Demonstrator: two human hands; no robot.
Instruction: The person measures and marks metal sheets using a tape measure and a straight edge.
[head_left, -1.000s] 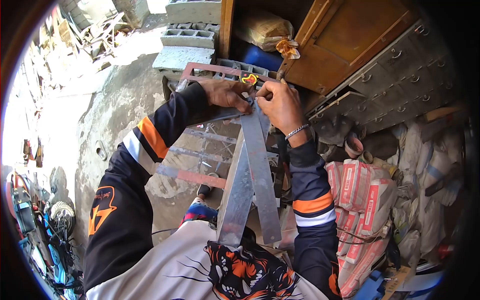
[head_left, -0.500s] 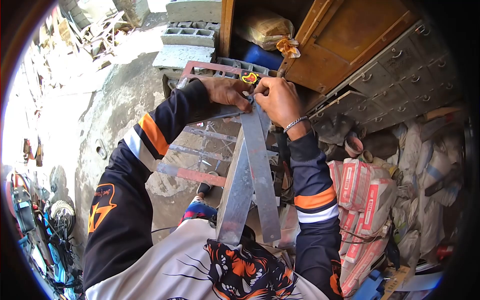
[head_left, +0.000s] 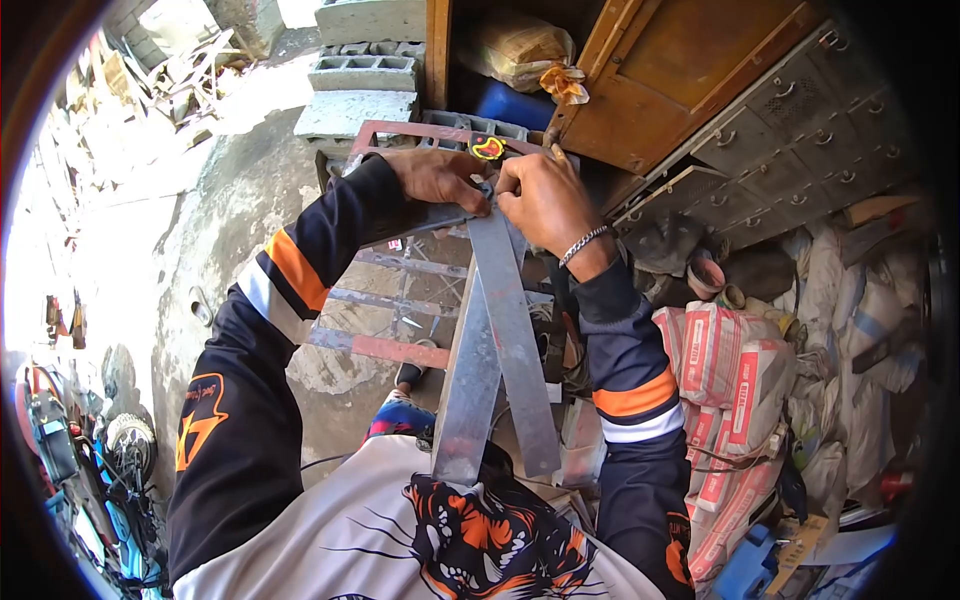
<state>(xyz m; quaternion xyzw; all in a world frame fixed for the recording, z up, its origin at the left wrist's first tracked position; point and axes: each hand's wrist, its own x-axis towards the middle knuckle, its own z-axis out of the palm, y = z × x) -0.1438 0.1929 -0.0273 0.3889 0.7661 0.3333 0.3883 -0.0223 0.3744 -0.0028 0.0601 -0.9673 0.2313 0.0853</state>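
Head view looks down over the person's chest at a red steel frame lying on the concrete, and everything here is placed against that frame. A pair of flat steel strips stands above it, their ends meeting over the frame's far rail and the two fanning apart in a narrow V back toward the person's shirt. At the meeting point a grey crossbar runs off toward the frame's left side. The left hand lies over that joint with fingers curled and pressed down on the metal, pinning it. The right hand, a bracelet at its wrist, has its fingertips bunched tight at the same joint; what they pinch is hidden behind the knuckles. By the look of it, the step in hand is fixing or aligning the strips at their shared end. A next move would call for keeping the left hand's pressure steady so that the strips do not pivot while the right hand's fingers work. Concrete blocks sit beyond the frame, cement sacks to its right.
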